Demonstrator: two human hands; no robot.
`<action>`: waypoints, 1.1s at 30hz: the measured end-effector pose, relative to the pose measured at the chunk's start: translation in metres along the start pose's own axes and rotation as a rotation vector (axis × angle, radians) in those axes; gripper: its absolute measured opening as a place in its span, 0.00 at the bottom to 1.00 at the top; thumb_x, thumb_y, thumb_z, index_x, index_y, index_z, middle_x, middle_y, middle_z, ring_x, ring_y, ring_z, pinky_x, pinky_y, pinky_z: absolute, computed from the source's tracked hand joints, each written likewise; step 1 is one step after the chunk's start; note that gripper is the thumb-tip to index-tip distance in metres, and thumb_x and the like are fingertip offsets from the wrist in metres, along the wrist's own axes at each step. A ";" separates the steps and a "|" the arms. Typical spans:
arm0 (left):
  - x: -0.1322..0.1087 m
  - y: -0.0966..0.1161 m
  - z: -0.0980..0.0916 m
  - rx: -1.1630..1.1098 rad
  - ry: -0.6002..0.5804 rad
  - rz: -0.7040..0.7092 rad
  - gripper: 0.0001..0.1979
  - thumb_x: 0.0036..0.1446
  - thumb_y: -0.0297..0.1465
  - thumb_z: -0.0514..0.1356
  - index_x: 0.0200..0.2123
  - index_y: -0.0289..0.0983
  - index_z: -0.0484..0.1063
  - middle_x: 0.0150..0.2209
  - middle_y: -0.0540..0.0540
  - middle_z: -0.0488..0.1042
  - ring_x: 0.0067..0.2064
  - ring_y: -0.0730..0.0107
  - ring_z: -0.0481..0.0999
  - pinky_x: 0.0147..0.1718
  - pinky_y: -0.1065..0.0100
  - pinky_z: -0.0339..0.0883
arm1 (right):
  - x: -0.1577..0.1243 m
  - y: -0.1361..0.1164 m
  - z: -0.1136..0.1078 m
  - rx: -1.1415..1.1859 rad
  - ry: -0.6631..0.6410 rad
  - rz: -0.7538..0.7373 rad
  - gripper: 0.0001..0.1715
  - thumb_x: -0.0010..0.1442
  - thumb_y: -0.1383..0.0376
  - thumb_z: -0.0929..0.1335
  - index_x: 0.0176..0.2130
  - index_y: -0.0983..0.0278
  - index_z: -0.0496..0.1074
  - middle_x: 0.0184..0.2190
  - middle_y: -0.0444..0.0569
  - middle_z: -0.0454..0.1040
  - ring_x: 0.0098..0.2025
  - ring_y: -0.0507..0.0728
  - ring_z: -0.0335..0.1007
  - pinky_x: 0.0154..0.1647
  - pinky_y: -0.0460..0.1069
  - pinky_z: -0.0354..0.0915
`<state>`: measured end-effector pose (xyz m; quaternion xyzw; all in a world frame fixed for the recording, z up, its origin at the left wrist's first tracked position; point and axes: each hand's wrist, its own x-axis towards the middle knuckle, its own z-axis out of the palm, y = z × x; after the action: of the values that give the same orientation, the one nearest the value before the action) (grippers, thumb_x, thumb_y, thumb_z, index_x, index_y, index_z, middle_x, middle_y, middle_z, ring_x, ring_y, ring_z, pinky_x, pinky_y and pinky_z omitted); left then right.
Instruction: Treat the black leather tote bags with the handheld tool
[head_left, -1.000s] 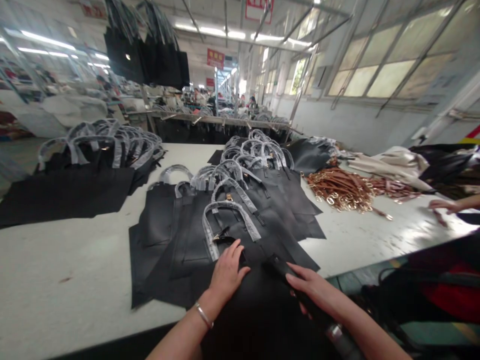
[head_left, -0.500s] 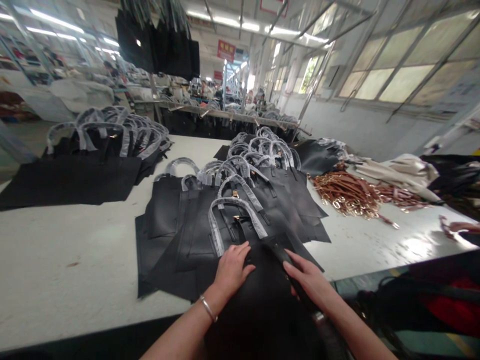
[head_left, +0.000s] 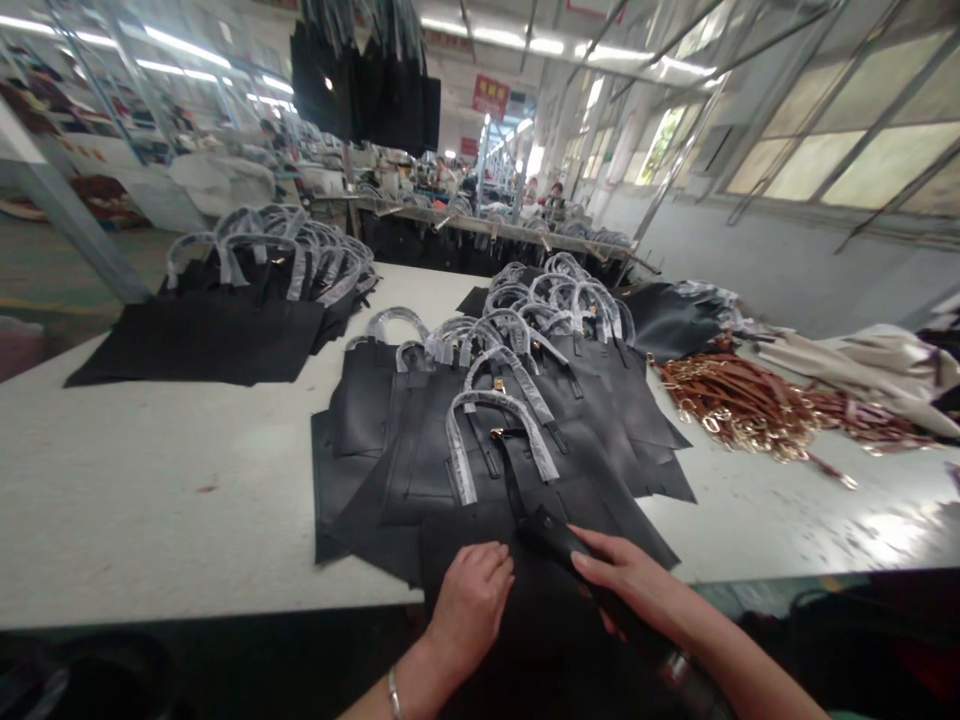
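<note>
Pale worktable [head_left: 187, 480], head view: black bags with plastic-wrapped handles [head_left: 504, 396] lie piled. The right hand [head_left: 626, 580] has fingers wrapped around a black handheld tool [head_left: 553, 536], tip beside a narrow strap [head_left: 511, 482] at the nearest black panel [head_left: 457, 528]; the left hand's [head_left: 474, 600] fingers curl over that panel — grip unclear. Strap work seems in hand — calling for steadiness.

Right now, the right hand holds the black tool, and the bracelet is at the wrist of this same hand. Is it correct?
Not fully: the bracelet is at the wrist of the left hand, as the head view shows. The right hand does hold the black tool.
</note>
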<state>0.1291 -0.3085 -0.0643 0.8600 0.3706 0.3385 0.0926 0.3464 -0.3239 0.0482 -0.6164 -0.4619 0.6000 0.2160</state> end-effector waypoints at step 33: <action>-0.056 -0.021 -0.032 -0.015 0.160 -0.073 0.07 0.60 0.26 0.56 0.40 0.39 0.73 0.37 0.44 0.76 0.42 0.63 0.75 0.44 0.60 0.70 | 0.001 -0.010 0.032 -0.054 -0.208 0.042 0.41 0.57 0.52 0.68 0.64 0.63 0.58 0.24 0.40 0.67 0.17 0.47 0.62 0.16 0.41 0.60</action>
<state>0.0689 -0.3357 -0.0776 0.8154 0.4053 0.4052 0.0813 0.3128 -0.3276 0.0500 -0.5658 -0.4848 0.6526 0.1374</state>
